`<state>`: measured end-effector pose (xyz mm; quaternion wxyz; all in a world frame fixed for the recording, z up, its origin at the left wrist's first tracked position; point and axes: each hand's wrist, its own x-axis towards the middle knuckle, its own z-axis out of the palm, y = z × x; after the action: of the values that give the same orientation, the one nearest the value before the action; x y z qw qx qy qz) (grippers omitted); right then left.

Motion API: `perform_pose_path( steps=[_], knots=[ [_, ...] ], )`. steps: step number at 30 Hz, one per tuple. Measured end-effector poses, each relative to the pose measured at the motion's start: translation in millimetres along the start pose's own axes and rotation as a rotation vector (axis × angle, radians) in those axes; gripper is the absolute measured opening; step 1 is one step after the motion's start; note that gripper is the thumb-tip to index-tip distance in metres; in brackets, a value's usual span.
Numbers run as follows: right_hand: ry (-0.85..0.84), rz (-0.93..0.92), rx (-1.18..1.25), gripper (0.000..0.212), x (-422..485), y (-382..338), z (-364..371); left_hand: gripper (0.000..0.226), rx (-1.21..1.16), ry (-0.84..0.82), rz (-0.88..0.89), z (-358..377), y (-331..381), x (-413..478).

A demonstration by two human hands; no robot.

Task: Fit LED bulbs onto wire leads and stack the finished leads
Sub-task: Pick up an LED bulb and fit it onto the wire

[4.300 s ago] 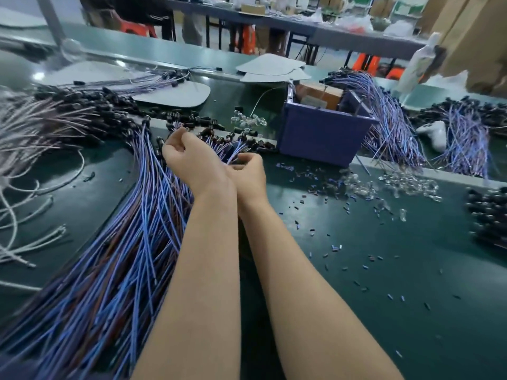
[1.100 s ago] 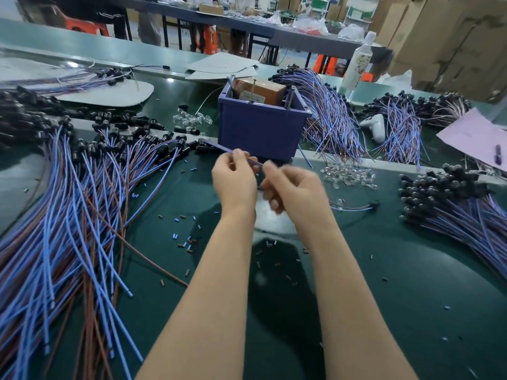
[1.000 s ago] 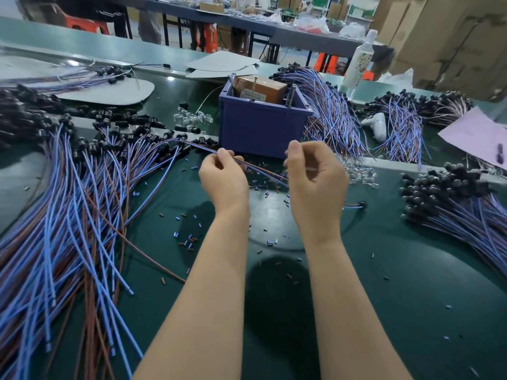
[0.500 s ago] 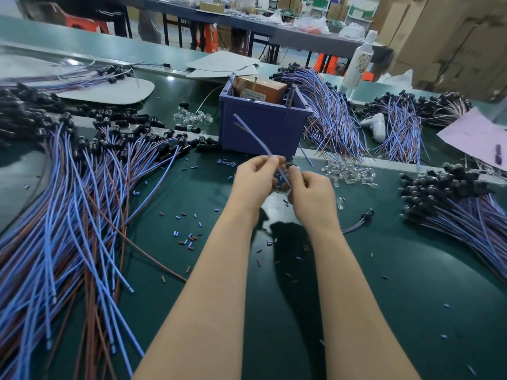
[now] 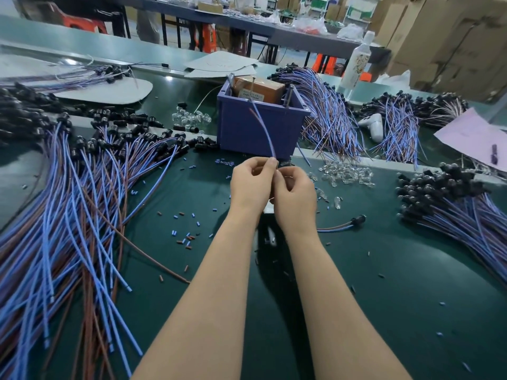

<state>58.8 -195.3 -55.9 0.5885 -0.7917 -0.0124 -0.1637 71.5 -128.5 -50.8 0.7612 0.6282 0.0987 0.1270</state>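
My left hand [image 5: 251, 185] and my right hand [image 5: 295, 197] meet over the green mat, both pinching one blue-and-brown wire lead [image 5: 264, 130] whose free end stands up in front of the purple bin. The lead's socket end is hidden between my fingers, so I cannot see whether a bulb is there. Clear LED bulbs [image 5: 344, 174] lie in a small heap just right of my hands. A big spread of unfitted leads [image 5: 82, 204] with black sockets covers the left. A stack of leads [image 5: 452, 207] lies at the right. One single lead [image 5: 343, 225] lies beside my right wrist.
A purple bin [image 5: 260, 127] holding a brown box stands behind my hands. More lead bundles [image 5: 329, 116] and a white bottle [image 5: 356, 64] sit beyond it. A pink sheet [image 5: 477, 138] lies far right. Small cut sleeve bits [image 5: 186, 238] litter the mat.
My hands drew a lead from the left pile to the centre and came together. The lead's free end swung from lying leftward to pointing up in front of the bin.
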Motion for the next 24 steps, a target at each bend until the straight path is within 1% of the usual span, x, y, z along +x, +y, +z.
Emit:
perform_pose_path(
  steps=[3,7,9,10,12,14,16,21,24],
  knots=[
    [0.016,0.098,0.11,0.015,2.6,4.3,1.0,0.016,0.054,-0.014,0.034,1.8,-3.1,0.6],
    [0.135,0.175,0.324,0.019,5.1,6.1,-0.1,0.021,0.135,0.08,0.087,1.3,-4.7,0.8],
    [0.22,0.173,0.393,0.02,7.4,6.3,-2.7,0.023,0.095,0.111,0.125,2.5,-2.9,-2.4],
    [0.253,0.164,0.401,0.02,7.9,6.4,-3.7,0.024,0.107,0.124,0.172,3.0,-1.5,-4.3],
    [0.275,0.14,0.4,0.021,7.2,4.8,-3.4,0.021,0.184,0.135,0.277,4.5,0.2,-7.1],
    [0.274,0.116,0.393,0.023,5.0,2.5,-1.2,0.015,0.236,0.13,0.334,5.7,0.4,-7.9],
    [0.287,0.107,0.371,0.024,3.8,1.7,0.3,0.014,0.232,0.13,0.325,5.7,-1.0,-7.1],
    [0.302,0.105,0.363,0.023,3.1,1.4,-1.4,0.012,0.122,0.143,0.209,2.0,-3.9,-3.4],
    [0.298,0.121,0.38,0.02,3.0,2.3,-1.5,0.01,0.09,0.144,0.196,1.5,-3.5,-2.3]
  ],
)
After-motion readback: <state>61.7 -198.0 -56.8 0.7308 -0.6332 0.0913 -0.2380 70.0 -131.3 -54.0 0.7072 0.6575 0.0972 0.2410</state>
